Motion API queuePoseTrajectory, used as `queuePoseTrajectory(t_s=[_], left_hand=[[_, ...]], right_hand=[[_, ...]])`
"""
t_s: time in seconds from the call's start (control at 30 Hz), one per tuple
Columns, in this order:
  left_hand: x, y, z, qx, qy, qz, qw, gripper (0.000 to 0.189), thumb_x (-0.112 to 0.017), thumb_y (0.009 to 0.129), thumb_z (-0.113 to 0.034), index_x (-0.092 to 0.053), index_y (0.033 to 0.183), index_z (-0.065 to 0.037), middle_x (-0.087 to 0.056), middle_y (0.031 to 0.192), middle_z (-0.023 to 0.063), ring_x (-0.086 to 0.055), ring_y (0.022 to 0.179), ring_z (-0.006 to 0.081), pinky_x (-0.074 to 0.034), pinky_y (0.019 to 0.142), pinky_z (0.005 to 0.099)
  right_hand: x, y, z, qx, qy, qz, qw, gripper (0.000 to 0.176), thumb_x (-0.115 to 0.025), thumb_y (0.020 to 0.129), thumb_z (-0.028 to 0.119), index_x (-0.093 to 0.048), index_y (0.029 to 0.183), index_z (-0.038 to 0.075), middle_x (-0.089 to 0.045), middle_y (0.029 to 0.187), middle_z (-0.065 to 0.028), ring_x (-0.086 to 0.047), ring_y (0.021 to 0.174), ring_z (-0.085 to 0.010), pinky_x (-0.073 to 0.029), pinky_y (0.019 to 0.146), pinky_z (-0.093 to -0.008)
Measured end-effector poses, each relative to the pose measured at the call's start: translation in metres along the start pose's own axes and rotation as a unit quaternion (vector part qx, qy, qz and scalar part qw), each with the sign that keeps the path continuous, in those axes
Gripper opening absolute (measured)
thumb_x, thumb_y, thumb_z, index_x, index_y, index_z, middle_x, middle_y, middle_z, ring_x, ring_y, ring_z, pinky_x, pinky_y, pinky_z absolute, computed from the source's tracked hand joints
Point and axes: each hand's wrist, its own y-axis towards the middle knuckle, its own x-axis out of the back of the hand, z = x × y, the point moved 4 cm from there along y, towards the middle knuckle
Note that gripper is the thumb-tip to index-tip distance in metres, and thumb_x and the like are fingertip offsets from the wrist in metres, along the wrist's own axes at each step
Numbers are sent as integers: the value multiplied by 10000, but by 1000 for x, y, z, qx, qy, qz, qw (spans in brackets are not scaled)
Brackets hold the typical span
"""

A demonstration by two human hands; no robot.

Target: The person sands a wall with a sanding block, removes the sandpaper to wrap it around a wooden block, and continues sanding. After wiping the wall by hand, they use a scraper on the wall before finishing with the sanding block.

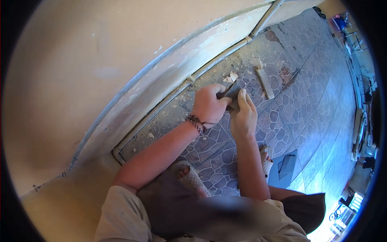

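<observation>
A dark grey, bent sheet that looks like sandpaper (pixel 233 92) is held between both hands above the floor. My left hand (pixel 209 104), with a braided bracelet at its wrist, pinches the sheet's left side between thumb and fingers. On the other side, my right hand (pixel 245 115) is closed against the sheet, its fingers pointing up along the edge. Part of the sheet is hidden behind the fingers. Just beyond the hands, pale paint flakes (pixel 231 77) lie on the floor.
A wall (pixel 185 52) with peeling paint curves along the left, with a pipe (pixel 225 54) at its base. A narrow wooden strip (pixel 265 83) lies on the stone-patterned floor (pixel 298 97). Grey sheets (pixel 287 165) rest by my right foot. Assorted items line the far right.
</observation>
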Motion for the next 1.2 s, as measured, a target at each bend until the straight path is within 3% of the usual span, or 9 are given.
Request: queuePoseTrajectory(t_s=[0.03, 0.17, 0.3, 0.47, 0.5, 0.57, 0.77, 1.03, 1.2], left_hand=[[3, 3, -6, -8, 24, -12, 1000, 221, -731, 722, -32, -665, 916, 49, -694, 773, 118, -676, 648, 148, -528, 550, 266], [31, 5, -30, -168, 118, -146, 968, 176, -739, 684, -40, -663, 830, 22, -673, 767, 163, -675, 667, 258, -526, 630, 327], [54, -4, -38, -245, 173, -205, 932, 158, -731, 692, -62, -669, 825, -5, -647, 745, 155, -651, 689, 285, -502, 631, 343], [88, -27, -32, -146, 239, -82, 957, 249, -699, 708, -41, -656, 949, 4, -621, 776, 129, -619, 683, 233, -494, 644, 317], [99, -32, -35, -98, 249, -56, 962, 234, -688, 705, -39, -648, 930, 12, -607, 760, 129, -611, 677, 241, -490, 640, 320], [118, -45, -57, -9, 276, -53, 960, 295, -697, 750, -70, -649, 1034, -4, -604, 773, 110, -583, 670, 192, -480, 641, 294], [127, -51, -132, 78, 461, 12, 884, 427, -734, 780, -157, -598, 1158, -13, -637, 905, 144, -599, 752, 214, -486, 697, 325], [74, -21, -209, 36, 534, 46, 843, 487, -760, 768, -188, -588, 1175, 18, -638, 1058, 190, -633, 939, 311, -496, 822, 351], [70, -14, -176, -25, 482, 3, 876, 431, -759, 759, -137, -614, 1127, 33, -634, 1052, 200, -632, 943, 322, -496, 834, 345]], right_hand=[[-4, 3, 0, -14, -5, -32, 999, 278, -456, 1007, 232, -576, 1084, -6, -638, 928, -90, -616, 785, -134, -507, 699, -265], [-42, 13, 1, 25, -9, -117, 993, 272, -495, 991, 186, -525, 1177, -9, -624, 950, -85, -601, 789, -123, -485, 675, -222], [-77, 10, -21, 23, 78, -46, 996, 364, -520, 979, 168, -459, 1278, -32, -598, 1028, -71, -560, 859, -99, -470, 725, -220], [-98, 26, -61, -101, 261, -67, 958, 449, -465, 970, 120, -397, 1405, 27, -562, 1155, -69, -559, 911, -130, -472, 749, -265], [-105, 25, -64, -127, 286, -85, 946, 392, -453, 974, 131, -415, 1358, 59, -583, 960, -70, -546, 764, -158, -452, 652, -309], [-117, 28, -73, -123, 327, -117, 930, 398, -446, 974, 136, -377, 1362, 88, -579, 943, -61, -535, 747, -144, -434, 631, -307], [-125, 46, -56, -121, 368, -199, 900, 320, -449, 948, 161, -414, 1263, 118, -568, 986, -23, -523, 777, -119, -414, 661, -299], [-142, 57, -42, -160, 439, -177, 866, 228, -504, 933, 107, -510, 1154, 50, -552, 1018, -38, -509, 866, -99, -422, 738, -228], [-134, 64, -51, -64, 317, -154, 934, 264, -512, 920, 36, -454, 1177, 61, -528, 1039, -48, -496, 851, -91, -421, 730, -235]])
